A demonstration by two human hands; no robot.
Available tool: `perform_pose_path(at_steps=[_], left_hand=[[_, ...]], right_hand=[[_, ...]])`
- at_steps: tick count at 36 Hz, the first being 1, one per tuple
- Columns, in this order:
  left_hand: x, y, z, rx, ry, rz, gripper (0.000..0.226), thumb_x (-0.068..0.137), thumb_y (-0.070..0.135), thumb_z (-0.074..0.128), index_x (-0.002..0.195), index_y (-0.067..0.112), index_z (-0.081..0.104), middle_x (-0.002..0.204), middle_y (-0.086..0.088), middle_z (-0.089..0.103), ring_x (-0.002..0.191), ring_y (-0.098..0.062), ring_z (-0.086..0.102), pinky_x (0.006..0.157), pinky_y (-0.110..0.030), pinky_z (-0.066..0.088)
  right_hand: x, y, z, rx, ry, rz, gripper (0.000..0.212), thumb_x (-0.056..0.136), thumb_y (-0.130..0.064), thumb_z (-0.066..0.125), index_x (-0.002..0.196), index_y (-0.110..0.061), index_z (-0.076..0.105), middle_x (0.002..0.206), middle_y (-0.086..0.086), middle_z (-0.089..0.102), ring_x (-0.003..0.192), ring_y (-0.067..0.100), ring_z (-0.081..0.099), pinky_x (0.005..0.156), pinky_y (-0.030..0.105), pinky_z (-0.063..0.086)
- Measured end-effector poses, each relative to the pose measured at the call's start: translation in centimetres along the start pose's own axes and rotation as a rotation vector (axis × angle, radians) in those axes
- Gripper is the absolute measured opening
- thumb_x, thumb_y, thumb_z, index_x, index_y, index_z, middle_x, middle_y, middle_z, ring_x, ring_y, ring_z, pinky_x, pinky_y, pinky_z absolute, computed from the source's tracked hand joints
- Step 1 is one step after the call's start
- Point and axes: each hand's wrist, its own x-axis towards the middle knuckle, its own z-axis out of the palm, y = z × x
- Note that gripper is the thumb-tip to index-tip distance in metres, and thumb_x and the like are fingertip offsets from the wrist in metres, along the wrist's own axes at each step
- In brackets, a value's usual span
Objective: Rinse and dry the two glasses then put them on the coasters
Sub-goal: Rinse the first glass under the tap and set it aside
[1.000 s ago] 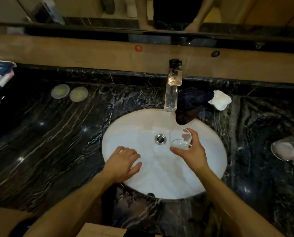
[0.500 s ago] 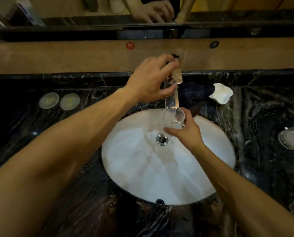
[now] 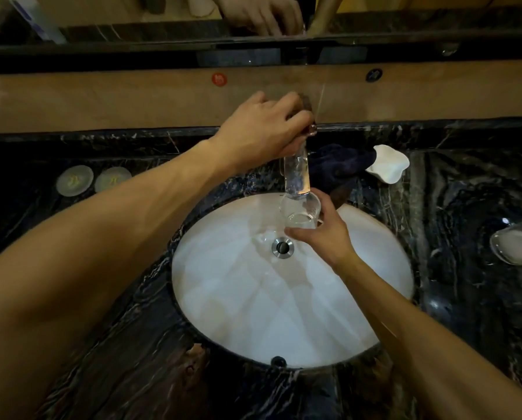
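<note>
My right hand (image 3: pixel 323 237) grips a clear glass (image 3: pixel 299 212) right under the faucet spout (image 3: pixel 297 174), above the white sink (image 3: pixel 253 313). My left hand (image 3: pixel 262 131) is curled over the faucet handle at the top of the tap. A second glass (image 3: pixel 517 245) lies on its side at the right edge of the black marble counter (image 3: pixel 102 298). Two round pale coasters (image 3: pixel 74 180) (image 3: pixel 112 179) sit side by side on the counter at the far left. A dark cloth (image 3: pixel 341 163) is bunched behind the faucet.
A white wavy dish (image 3: pixel 388 166) sits right of the dark cloth. The drain (image 3: pixel 282 247) is in the sink's middle. A tan ledge (image 3: pixel 132 98) and a mirror run along the back.
My left hand rose from the sink's front rim to the faucet handle and now covers it. My right hand lifted the glass from mid-sink to under the spout.
</note>
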Motion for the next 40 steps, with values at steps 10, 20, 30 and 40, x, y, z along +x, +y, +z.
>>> perform_pose_path(at_steps=[10,20,30,40], left_hand=[[0.6,-0.1,-0.3,-0.091,0.03,-0.068,0.027,0.098,0.034,0.037,0.108,0.011,0.047,0.106,-0.022,0.057,0.066,-0.037,0.057,0.07,-0.043,0.046],[0.0,0.7,-0.2,-0.133,0.055,-0.156,0.033,0.098,0.033,0.04,0.113,0.008,0.056,0.11,-0.022,0.056,0.07,-0.036,0.058,0.071,-0.041,0.045],[-0.1,1.2,0.5,-0.187,0.075,-0.227,0.041,0.099,0.037,0.034,0.116,0.009,0.058,0.117,-0.018,0.056,0.082,-0.036,0.059,0.078,-0.044,0.047],[-0.2,1.8,0.9,-0.228,0.151,-0.283,0.036,0.097,0.035,0.043,0.114,0.009,0.062,0.113,-0.015,0.06,0.083,-0.031,0.061,0.078,-0.041,0.045]], right_hand=[[-0.3,1.4,0.0,-0.041,-0.037,0.052,0.081,0.065,-0.024,0.088,0.125,-0.052,0.042,0.124,-0.012,0.057,0.112,0.012,0.054,0.077,0.015,0.043],[-0.2,2.1,0.2,-0.114,-0.143,0.059,0.08,0.065,-0.02,0.087,0.123,-0.049,0.041,0.12,-0.012,0.052,0.11,0.017,0.05,0.089,0.034,0.049],[1.3,2.1,1.3,-0.068,-0.118,0.033,0.087,0.066,-0.016,0.087,0.133,-0.041,0.038,0.123,-0.008,0.054,0.112,0.02,0.054,0.089,0.037,0.051],[0.7,3.2,1.1,-0.128,0.021,0.012,0.085,0.067,-0.023,0.087,0.134,-0.039,0.037,0.118,-0.012,0.053,0.107,0.016,0.052,0.085,0.034,0.049]])
